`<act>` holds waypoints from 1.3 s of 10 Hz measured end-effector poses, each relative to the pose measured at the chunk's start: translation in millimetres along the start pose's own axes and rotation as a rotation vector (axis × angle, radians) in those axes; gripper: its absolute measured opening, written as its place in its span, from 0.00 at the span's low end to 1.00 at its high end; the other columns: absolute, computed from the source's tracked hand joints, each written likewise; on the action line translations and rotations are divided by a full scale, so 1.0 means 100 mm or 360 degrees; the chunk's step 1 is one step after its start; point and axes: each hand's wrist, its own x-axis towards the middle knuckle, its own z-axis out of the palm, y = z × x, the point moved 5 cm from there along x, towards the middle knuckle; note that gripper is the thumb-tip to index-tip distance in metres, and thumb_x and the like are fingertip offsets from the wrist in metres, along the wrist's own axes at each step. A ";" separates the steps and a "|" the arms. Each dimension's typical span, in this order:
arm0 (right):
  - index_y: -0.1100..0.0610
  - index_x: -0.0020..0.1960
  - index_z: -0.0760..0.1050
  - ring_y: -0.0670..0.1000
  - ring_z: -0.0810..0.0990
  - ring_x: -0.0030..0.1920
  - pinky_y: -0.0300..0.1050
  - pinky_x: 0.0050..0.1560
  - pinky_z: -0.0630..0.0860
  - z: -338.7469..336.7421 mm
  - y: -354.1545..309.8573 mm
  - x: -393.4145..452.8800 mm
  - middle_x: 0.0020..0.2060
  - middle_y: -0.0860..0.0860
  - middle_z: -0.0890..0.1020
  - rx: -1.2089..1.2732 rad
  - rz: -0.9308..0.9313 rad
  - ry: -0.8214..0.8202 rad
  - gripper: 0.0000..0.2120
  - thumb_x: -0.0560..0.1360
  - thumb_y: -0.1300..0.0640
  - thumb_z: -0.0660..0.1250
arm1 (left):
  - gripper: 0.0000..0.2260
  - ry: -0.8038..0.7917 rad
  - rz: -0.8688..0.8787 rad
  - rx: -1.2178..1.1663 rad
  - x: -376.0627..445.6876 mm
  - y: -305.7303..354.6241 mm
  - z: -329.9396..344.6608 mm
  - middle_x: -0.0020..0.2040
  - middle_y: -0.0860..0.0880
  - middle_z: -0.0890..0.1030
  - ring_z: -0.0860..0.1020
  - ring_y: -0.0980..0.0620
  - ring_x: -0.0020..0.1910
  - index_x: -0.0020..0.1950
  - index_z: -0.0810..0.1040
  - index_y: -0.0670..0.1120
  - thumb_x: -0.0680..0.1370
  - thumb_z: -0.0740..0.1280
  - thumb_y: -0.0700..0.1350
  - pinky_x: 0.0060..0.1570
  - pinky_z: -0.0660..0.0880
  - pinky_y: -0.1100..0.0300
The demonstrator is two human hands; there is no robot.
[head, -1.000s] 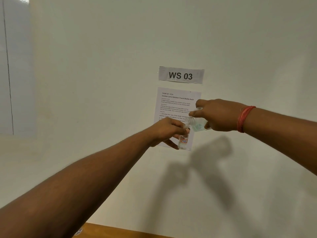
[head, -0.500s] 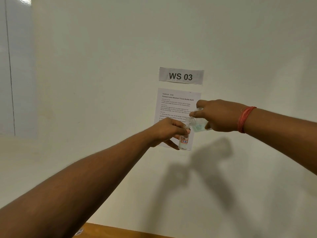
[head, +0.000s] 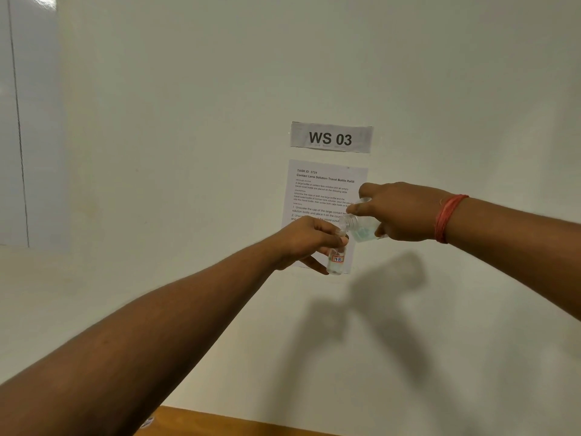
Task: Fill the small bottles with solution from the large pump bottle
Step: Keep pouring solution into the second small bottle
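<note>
Both arms are stretched out in front of the wall. My left hand (head: 309,242) pinches a small clear bottle (head: 336,262) near its neck; the bottle stands upright and carries a red-framed label. My right hand (head: 399,212) grips the large clear bottle (head: 361,229), tipped sideways so its open mouth points left and sits just above the small bottle's mouth. Pale bluish liquid shows inside the large bottle. No pump head is visible; my fingers cover most of the large bottle.
A paper sign reading "WS 03" (head: 330,138) and a printed task sheet (head: 323,190) hang on the white wall behind the hands. A strip of wooden tabletop (head: 226,423) shows at the bottom edge. A red thread band (head: 448,218) circles my right wrist.
Nothing has visibly shifted beyond a slight drift of the view; both hands keep the same hold, with the large bottle tipped over the small one.
</note>
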 end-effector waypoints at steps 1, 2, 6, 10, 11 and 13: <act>0.48 0.77 0.60 0.56 0.78 0.57 0.47 0.57 0.77 0.00 -0.01 -0.01 0.68 0.52 0.68 -0.0003 -0.0001 -0.0007 0.34 0.76 0.53 0.70 | 0.10 0.0002 0.0000 0.0001 -0.01 0.00 0.01 0.56 0.44 0.86 0.85 0.48 0.54 0.59 0.84 0.41 0.79 0.71 0.41 0.49 0.84 0.42; 0.48 0.77 0.60 0.56 0.78 0.57 0.47 0.57 0.77 0.00 -0.01 -0.02 0.68 0.52 0.69 0.0000 -0.0007 -0.0001 0.34 0.76 0.53 0.70 | 0.10 0.0005 -0.0001 0.0003 -0.01 0.00 0.02 0.56 0.45 0.86 0.85 0.48 0.54 0.60 0.84 0.41 0.79 0.71 0.41 0.48 0.84 0.42; 0.47 0.77 0.61 0.57 0.79 0.55 0.48 0.54 0.78 0.02 0.00 -0.02 0.67 0.52 0.69 -0.0010 -0.0009 0.0001 0.33 0.76 0.52 0.70 | 0.11 0.0000 -0.0007 0.0000 0.00 -0.02 0.03 0.56 0.45 0.86 0.85 0.47 0.54 0.61 0.83 0.41 0.79 0.71 0.42 0.49 0.84 0.41; 0.47 0.77 0.61 0.57 0.79 0.55 0.48 0.55 0.78 0.05 -0.02 0.00 0.66 0.52 0.70 0.0009 -0.0028 -0.0007 0.33 0.75 0.53 0.71 | 0.11 0.0005 -0.0012 -0.0020 0.00 -0.06 0.03 0.57 0.44 0.85 0.84 0.47 0.55 0.60 0.83 0.41 0.79 0.71 0.41 0.50 0.84 0.40; 0.47 0.77 0.61 0.57 0.79 0.55 0.48 0.55 0.78 0.05 -0.02 0.01 0.66 0.52 0.70 0.0007 -0.0030 -0.0005 0.33 0.75 0.53 0.70 | 0.11 0.0006 -0.0008 -0.0016 0.01 -0.06 0.03 0.57 0.45 0.85 0.84 0.47 0.55 0.60 0.83 0.41 0.79 0.71 0.41 0.49 0.84 0.41; 0.47 0.77 0.61 0.57 0.78 0.55 0.49 0.56 0.78 0.09 -0.02 0.04 0.66 0.52 0.70 0.0011 -0.0029 -0.0015 0.33 0.75 0.53 0.71 | 0.11 0.0014 -0.0020 -0.0010 0.03 -0.10 0.02 0.58 0.44 0.85 0.84 0.46 0.56 0.60 0.83 0.41 0.79 0.72 0.41 0.50 0.84 0.40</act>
